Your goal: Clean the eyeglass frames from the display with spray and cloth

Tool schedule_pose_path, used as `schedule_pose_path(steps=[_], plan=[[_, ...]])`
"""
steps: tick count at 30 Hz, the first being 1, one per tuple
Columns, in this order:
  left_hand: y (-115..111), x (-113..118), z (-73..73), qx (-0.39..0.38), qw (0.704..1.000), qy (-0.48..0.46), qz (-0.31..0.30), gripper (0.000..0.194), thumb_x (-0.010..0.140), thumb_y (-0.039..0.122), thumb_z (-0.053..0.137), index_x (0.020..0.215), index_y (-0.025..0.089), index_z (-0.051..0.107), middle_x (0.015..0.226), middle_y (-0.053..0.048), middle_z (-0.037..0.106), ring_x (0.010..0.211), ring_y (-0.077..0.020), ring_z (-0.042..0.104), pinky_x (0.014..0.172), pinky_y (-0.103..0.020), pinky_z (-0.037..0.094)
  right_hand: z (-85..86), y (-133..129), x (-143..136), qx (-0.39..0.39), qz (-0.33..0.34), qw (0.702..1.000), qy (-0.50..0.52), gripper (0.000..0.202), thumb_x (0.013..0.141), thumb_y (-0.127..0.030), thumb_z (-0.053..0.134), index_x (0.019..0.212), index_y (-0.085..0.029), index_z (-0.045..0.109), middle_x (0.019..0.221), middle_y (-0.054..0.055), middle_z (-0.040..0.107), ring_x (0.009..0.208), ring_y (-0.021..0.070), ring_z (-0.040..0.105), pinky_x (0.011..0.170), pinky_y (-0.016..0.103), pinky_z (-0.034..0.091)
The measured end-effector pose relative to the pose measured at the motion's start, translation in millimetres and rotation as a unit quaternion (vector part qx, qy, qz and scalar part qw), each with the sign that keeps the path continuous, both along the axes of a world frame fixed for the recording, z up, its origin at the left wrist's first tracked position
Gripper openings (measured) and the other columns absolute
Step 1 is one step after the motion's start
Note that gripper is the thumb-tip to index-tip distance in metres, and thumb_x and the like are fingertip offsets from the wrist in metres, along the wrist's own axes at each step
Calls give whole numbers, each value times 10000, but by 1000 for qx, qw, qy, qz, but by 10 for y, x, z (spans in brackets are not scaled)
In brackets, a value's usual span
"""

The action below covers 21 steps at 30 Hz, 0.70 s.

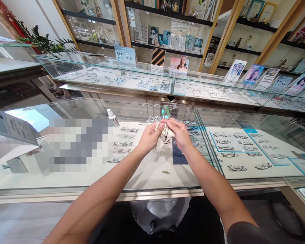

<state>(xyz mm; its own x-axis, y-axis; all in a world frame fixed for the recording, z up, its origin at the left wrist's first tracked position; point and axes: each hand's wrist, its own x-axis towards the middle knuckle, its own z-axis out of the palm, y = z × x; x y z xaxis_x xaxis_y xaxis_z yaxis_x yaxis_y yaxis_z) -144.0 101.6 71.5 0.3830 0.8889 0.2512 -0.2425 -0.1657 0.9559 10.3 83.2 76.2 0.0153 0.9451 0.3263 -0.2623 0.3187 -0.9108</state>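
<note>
Above the glass counter I hold a pair of eyeglasses (166, 111) upright, one lens showing a green reflection above my fingers. A pale cleaning cloth (159, 140) is bunched around the lower part of the glasses and hangs down between my hands. My left hand (151, 136) is closed, its thumb and fingers pinching the cloth. Close beside it, my right hand (180, 133) is closed around the frame, with some cloth against its fingers. The lower lens and much of the frame are hidden by cloth and fingers.
A white spray bottle (113, 118) stands at the counter's back left. Rows of eyeglasses (122, 143) lie in the glass display counter (142, 184). A small gold-coloured piece (166, 172) lies nearer me. A sign (11, 130) stands left; another showcase (173, 86) stands behind.
</note>
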Motion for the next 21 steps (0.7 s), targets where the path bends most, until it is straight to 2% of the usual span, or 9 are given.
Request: schedule_pose_path(steps=[3,6,9,13,21], plan=[[35,-53,23,-35,996,-1,-85,562,892,658,795,1099,140,726,747,-16,668,627,-136,590,605,-249,484,26,9,42,-13,-5,1000,24,254,825,-491,839,884,-248,884,1016,35,707,996,209,639,902,324,512],[28,-76,46,-65,987,-13,-148,572,845,543,886,1212,152,687,802,-27,710,645,-150,643,622,-259,516,61,6,57,-35,-5,997,65,261,789,-486,869,886,-245,884,989,34,730,920,194,632,861,318,518],[8,-52,48,-101,983,-40,-150,642,755,445,971,1237,165,652,853,-27,737,658,-155,677,626,-260,539,83,0,42,-56,-3,993,100,272,756,-485,890,885,-245,880,974,30,743,867,180,622,823,308,523],[4,2,40,-139,979,-61,-137,658,683,411,1014,1186,166,665,845,-13,732,660,-151,682,633,-265,563,79,0,19,-68,2,989,132,287,739,-485,910,899,-249,872,936,24,746,829,170,613,766,292,517],[-18,35,40,-140,982,-41,-118,547,728,523,977,1024,136,729,826,-37,746,675,-139,672,639,-242,531,106,-14,31,-68,9,984,163,298,750,-476,920,908,-231,858,870,28,719,798,165,600,721,283,515]])
